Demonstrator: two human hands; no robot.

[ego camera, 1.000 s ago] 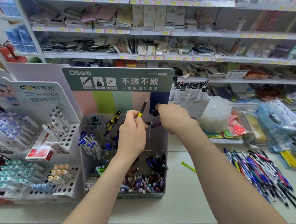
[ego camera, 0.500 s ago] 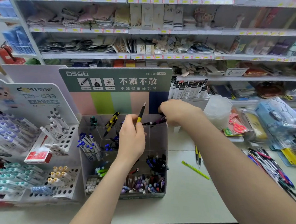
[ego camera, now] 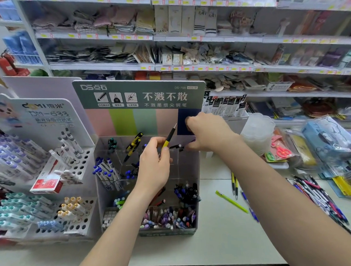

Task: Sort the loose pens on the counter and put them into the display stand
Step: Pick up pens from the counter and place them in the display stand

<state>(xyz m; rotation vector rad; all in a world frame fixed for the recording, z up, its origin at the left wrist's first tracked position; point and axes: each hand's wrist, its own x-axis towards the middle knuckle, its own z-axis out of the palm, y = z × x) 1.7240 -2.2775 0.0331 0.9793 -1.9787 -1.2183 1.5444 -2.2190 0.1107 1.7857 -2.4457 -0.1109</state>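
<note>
A yellow-and-black pen (ego camera: 168, 139) stands tip-up, pinched near its yellow grip between the thumb and curled fingers of the left hand (ego camera: 154, 166), just above the middle compartments of the clear acrylic display stand (ego camera: 189, 166). Over the stand's back-right compartment the right hand (ego camera: 207, 131) has its fingers curled, and its thumb and fingers pinch a black pen (ego camera: 175, 146) that points sideways towards the left hand. The stand's other compartments hold blue-capped, black and purple pens. On the white counter (ego camera: 227, 238) to its right lie a green pen (ego camera: 231, 201), two yellow pens (ego camera: 234, 184) and, further right, a heap of loose pens (ego camera: 320, 200).
</note>
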